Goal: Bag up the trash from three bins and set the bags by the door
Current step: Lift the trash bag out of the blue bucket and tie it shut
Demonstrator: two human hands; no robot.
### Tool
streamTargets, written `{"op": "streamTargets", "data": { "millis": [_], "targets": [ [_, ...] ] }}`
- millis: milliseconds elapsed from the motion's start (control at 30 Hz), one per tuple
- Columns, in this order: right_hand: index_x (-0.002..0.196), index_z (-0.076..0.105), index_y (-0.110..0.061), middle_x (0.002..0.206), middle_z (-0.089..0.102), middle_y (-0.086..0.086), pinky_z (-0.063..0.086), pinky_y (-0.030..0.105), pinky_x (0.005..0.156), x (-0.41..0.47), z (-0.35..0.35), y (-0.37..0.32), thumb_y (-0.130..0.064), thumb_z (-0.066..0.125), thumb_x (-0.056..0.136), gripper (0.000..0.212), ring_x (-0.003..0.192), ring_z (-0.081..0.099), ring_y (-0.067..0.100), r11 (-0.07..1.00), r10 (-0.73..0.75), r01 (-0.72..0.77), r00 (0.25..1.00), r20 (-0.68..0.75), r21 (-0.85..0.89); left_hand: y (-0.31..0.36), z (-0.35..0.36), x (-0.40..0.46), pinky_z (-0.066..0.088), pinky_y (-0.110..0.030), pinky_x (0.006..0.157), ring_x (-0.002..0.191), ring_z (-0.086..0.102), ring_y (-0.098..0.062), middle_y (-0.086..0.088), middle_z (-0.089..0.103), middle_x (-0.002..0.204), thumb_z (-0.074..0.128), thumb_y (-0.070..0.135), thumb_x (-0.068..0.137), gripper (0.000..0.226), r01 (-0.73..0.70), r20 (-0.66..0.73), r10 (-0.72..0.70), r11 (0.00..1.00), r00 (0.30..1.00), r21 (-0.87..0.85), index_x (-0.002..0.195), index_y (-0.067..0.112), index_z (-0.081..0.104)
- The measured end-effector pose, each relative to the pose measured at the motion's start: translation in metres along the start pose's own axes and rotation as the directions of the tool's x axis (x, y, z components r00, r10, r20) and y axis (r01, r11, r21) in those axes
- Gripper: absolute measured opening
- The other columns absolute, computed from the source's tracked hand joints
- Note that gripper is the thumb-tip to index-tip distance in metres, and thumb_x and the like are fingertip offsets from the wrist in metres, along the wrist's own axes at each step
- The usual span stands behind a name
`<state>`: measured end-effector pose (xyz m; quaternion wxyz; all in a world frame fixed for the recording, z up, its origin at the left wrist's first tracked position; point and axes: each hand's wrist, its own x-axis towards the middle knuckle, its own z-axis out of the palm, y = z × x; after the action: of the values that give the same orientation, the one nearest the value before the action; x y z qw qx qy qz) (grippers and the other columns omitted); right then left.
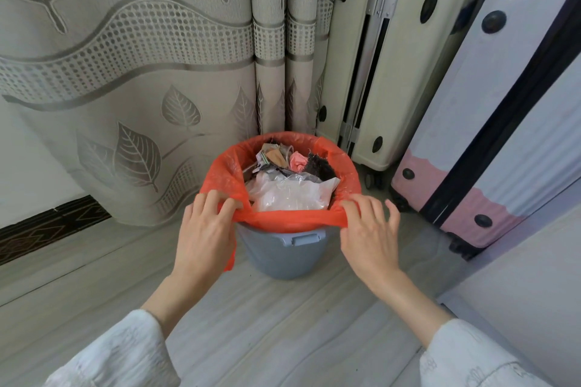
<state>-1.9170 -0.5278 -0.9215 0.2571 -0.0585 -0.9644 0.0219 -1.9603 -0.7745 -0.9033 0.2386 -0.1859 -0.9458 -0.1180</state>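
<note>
Both hands clamped on red bag [226, 173] near rim: left hand [206, 229], right hand [369, 236]; bin [283, 256] between.

Both forearms wore loose white sleeves of textured fabric, the left sleeve [125, 352] and right sleeve [471, 358] ending short of bare wrists.

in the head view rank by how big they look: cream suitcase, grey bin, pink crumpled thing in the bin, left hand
1. cream suitcase
2. grey bin; its upper part is hidden by the orange bag
3. left hand, enlarged by nearness to the camera
4. pink crumpled item
</note>
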Motion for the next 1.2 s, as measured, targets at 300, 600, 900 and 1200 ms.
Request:
{"op": "streamTargets", "data": {
  "millis": [300,600,900,1200],
  "targets": [
    [0.112,0.061,-0.012,0.110,0.060,0.013,0.045,0.046,0.077,0.028,-0.004,0.016,-0.008,0.054,0.083,0.030,0.095,0.057,0.037,0.971,0.224,-0.234,0.961,0.162,0.047,-0.012,0.000,0.003,0.047,-0.038,0.060,0.073,0.058,-0.034,-0.010,0.058,0.080,0.067,0.011,0.063,0.025,0.035,0.196,-0.061,0.990,0.979,0.134,0.085,0.013,0.055],
    [0.100,0.068,-0.005,0.113,0.062,0.008,0.040,0.025,0.091,0.045,-0.028,0.009,-0.007,0.048,0.090,0.023,0.103,0.058,0.022,0.756,0.298,-0.320,0.945,0.135,0.570,-0.014,-0.029,0.028,0.036,-0.031,0.069,0.081,0.053,-0.024,0.001,0.064,0.087,0.041,0.011,0.062,0.032,-0.147,0.017,0.146,0.985,0.989,0.089,0.082,0.021,0.063],
    [0.117,0.054,-0.011,0.102,0.061,0.009,0.052,0.038,0.086,0.050,-0.021,0.022,-0.046,0.063,0.079,0.053,0.090,0.061,0.022,0.088,0.538,-0.808,0.531,0.654,0.583,-0.006,-0.004,0.002,0.012,-0.031,0.114,0.142,0.007,-0.028,-0.021,0.011,0.150,0.064,0.022,0.070,0.096,0.498,0.395,-0.322,0.696,0.860,-0.517,0.144,0.004,0.005],
    [0.086,0.067,-0.004,0.084,0.064,0.012,0.042,0.035,0.073,0.071,-0.024,0.017,-0.024,0.057,0.086,0.022,0.082,0.056,0.026,0.310,0.588,-0.761,0.625,0.514,0.570,-0.009,-0.012,0.017,0.038,-0.028,0.073,0.101,0.061,-0.031,-0.016,0.068,0.105,0.052,0.031,0.052,0.056,0.676,0.535,-0.448,0.635,0.716,-0.373,0.104,0.010,0.058]
  ]
}}
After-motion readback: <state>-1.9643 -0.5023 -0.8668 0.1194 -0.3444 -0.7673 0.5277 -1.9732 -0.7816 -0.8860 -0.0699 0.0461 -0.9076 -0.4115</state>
